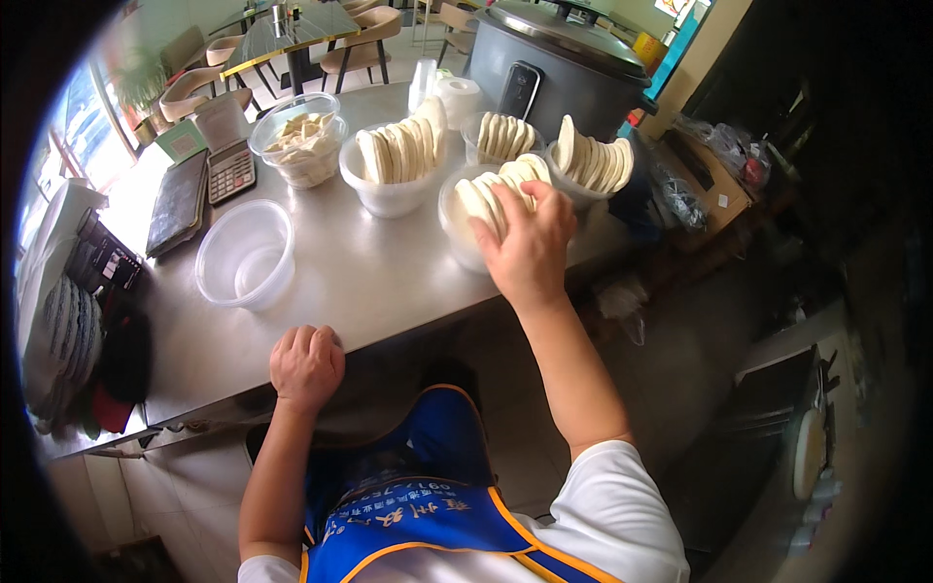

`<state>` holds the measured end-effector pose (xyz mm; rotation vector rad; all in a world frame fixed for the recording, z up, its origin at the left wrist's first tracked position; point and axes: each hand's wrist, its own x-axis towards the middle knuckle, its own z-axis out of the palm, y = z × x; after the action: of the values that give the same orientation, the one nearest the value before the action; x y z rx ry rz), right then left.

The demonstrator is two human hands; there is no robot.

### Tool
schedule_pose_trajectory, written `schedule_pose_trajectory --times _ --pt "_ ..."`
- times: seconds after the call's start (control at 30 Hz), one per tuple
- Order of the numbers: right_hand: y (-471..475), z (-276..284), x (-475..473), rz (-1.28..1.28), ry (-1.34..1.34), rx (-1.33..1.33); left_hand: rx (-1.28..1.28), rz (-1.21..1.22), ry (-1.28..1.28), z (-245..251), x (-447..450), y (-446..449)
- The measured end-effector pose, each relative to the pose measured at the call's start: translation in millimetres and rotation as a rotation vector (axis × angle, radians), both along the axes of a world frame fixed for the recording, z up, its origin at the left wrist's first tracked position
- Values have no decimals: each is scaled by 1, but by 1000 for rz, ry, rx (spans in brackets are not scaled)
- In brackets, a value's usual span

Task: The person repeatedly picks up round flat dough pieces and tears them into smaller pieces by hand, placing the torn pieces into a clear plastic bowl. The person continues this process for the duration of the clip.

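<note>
My right hand [530, 244] rests with spread fingers on a row of flat, pale dough rounds [481, 202] in a round plastic tub [458, 244]. My left hand [307, 364] lies curled at the near edge of the steel counter [372, 291]; nothing shows in it. Above it stands an empty clear plastic tub [246, 255]. Similar rounds stand on edge in a tub [390, 193] at the middle, a smaller one [503, 138] behind and another [590, 164] at the right. A further tub [305, 157] holds pale cut pieces.
A large grey cooker [557, 69] stands at the back, beside a paper roll [458, 98]. A calculator [232, 171] and a dark tablet-like device [177, 204] lie at the left, with stacked patterned dishes [73, 328] nearer. Plastic bags [681, 197] and a cardboard box [718, 189] sit at the right.
</note>
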<state>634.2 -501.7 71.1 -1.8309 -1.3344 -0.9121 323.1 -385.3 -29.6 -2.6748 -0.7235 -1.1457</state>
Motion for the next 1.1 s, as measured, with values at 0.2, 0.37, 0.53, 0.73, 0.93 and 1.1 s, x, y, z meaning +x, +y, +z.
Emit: schedule_pose_trajectory --times 0.2,0.37,0.53,0.73,0.93,1.1 --pt "9 -5 -18 -126 39 -177 -21 13 -9 0 -1 -1" --pt "9 -9 -9 -7 170 -175 -19 -7 -7 2 -4 -2" --pt "6 -9 -8 -31 181 -123 -40 -30 -19 2 -6 -3" --pt "13 -2 -6 -212 213 -248 -80 -68 -9 0 -12 -4" --pt "23 -2 -1 -195 353 -138 -83 -121 -82 -4 -20 -7" --pt "21 16 -17 -36 451 295 -221 -168 -147 9 -30 -14"
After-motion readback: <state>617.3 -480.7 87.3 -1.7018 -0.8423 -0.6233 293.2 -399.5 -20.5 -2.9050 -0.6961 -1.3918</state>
